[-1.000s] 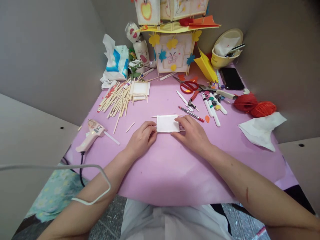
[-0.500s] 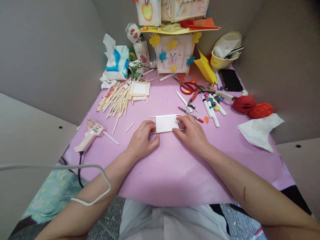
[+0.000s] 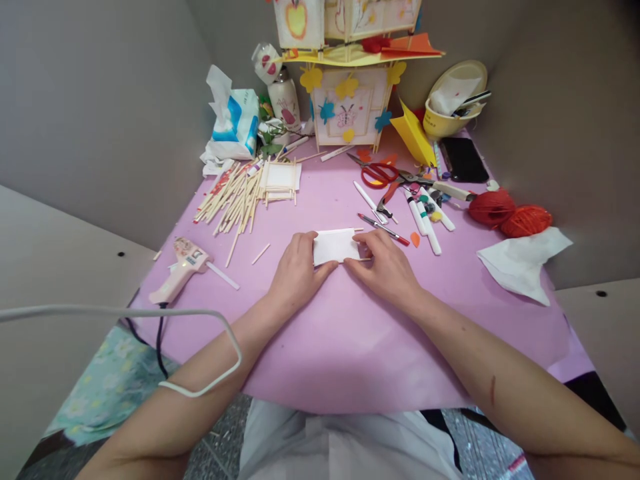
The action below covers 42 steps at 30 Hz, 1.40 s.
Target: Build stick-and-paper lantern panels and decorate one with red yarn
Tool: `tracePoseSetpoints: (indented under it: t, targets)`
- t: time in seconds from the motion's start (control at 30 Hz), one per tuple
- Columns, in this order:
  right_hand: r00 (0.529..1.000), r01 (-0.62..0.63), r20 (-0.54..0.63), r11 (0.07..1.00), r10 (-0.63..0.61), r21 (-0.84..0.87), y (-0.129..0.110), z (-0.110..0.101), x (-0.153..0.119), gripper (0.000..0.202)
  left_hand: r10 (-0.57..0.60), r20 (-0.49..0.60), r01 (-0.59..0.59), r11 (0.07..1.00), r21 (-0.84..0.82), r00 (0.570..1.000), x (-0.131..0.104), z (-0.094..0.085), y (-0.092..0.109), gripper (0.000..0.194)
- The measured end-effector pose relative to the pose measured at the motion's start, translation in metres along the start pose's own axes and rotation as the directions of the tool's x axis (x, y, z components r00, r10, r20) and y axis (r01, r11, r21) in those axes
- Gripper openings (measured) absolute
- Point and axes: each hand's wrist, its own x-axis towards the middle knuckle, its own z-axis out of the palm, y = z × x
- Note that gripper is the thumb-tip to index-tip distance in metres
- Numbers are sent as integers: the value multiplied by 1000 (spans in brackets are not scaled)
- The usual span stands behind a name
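The left hand (image 3: 301,267) and right hand (image 3: 385,267) grip opposite ends of a small rectangular white panel with thin wooden sticks (image 3: 334,246), on the pink-purple tabletop (image 3: 320,347). Fingers hide its ends. Beyond the grip, the tall paper-and-stick structure (image 3: 345,107) is cut off above.

White panel (image 3: 335,247) lies near-level, apparently on thin sticks.
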Motion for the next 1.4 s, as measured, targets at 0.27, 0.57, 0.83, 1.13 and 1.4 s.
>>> tracePoseSetpoints:
  t: [0.27, 0.57, 0.83, 1.13, 1.4]
  targets:
    - [1000, -6, 1, 999, 7, -45, -5, 3, 3, 40, 10, -11, -10, 1000, -12, 1000, 2, 0, 1, 51]
    - [997, -73, 8, 997, 73, 12, -3, 4, 5, 33, -59, 13, 60, 997, -55, 998, 7, 1, -4, 45]
    - [996, -87, 12, 996, 86, 28, -2, 3, 5, 30, -89, 33, 91, 994, -62, 995, 11, -1, -4, 44]
    - [996, -93, -12, 995, 94, 32, 3, 4, 7, 26, -59, 27, 60, 997, -47, 998, 16, 0, -8, 42]
    - [994, -105, -6, 994, 105, 34, 3, 4, 8, 23, -103, 67, 108, 991, -78, 992, 23, 0, -12, 43]
